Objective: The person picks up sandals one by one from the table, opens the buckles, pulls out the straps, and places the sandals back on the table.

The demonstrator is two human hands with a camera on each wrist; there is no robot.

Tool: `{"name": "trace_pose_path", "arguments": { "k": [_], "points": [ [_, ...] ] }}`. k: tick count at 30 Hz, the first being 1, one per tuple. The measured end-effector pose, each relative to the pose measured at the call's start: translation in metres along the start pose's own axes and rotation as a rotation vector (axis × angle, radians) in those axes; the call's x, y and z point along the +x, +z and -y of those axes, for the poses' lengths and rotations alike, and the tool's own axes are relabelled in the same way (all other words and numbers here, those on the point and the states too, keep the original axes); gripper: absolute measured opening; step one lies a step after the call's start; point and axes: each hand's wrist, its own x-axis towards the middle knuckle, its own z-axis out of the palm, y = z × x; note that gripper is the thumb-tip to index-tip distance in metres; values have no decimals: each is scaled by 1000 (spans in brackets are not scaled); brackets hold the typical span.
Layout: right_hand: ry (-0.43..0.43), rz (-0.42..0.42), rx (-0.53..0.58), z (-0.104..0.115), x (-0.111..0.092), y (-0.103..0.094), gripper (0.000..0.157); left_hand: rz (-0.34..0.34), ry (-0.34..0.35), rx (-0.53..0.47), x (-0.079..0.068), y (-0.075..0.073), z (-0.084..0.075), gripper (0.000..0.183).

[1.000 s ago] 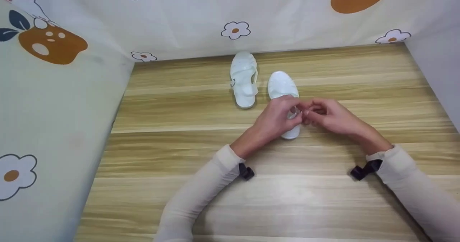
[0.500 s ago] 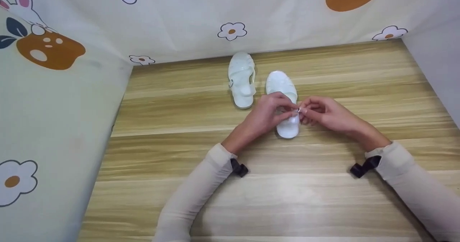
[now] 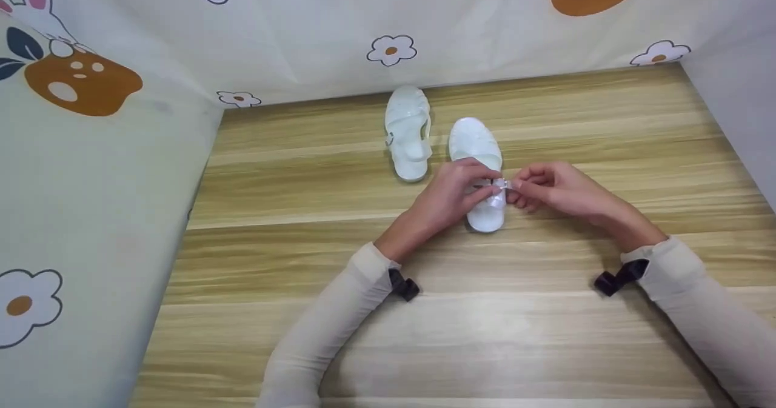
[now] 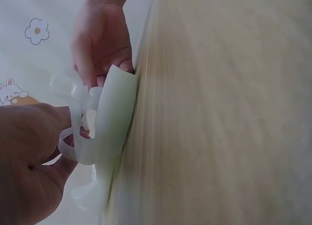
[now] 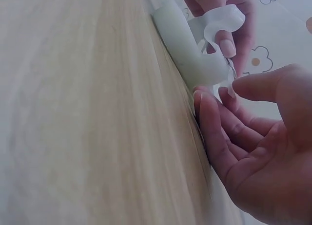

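A white jelly sandal (image 3: 474,138) lies on the wooden surface, toe pointing away. My left hand (image 3: 447,191) reaches over its middle from the left, thumb and fingertips pinching the ankle strap beside a small shiny buckle (image 3: 501,183). From the right, my right hand (image 3: 564,193) pinches the strap's free end (image 5: 231,88) between thumb and forefinger, its other fingers curled low beside the sole. In the left wrist view the sandal's pale heel end (image 4: 117,108) stands between both hands. Part of the strap is hidden behind the left fingers.
The matching sandal (image 3: 409,117) lies to the left and slightly farther back, close to the rear cloth wall (image 3: 327,32). Printed cloth (image 3: 109,183) also rises on the left, and a pale panel (image 3: 736,93) borders the right side of the wood-grain surface (image 3: 291,250).
My left hand has shifted slightly left, and a gap has opened between the hands. The buckle and strap end, mostly covered before, now show between them. Both sandals lie where they were.
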Motion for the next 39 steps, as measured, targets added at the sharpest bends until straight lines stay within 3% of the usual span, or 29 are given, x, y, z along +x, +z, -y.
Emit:
{"name": "trace_pose_path", "arguments": {
  "k": [7, 25, 31, 39],
  "points": [
    [-49, 14, 33, -2, 1, 2, 31, 4, -17, -11, 0, 0, -1, 26],
    [-115, 17, 4, 0, 1, 9, 28, -15, 33, 58, -3, 4, -3, 23],
    [-109, 14, 12, 0, 1, 12, 25, -42, 74, 15, -4, 5, -2, 23],
    [-53, 50, 1, 3, 0, 9, 31, -24, 74, -36, -4, 5, 0, 22]
  ]
}}
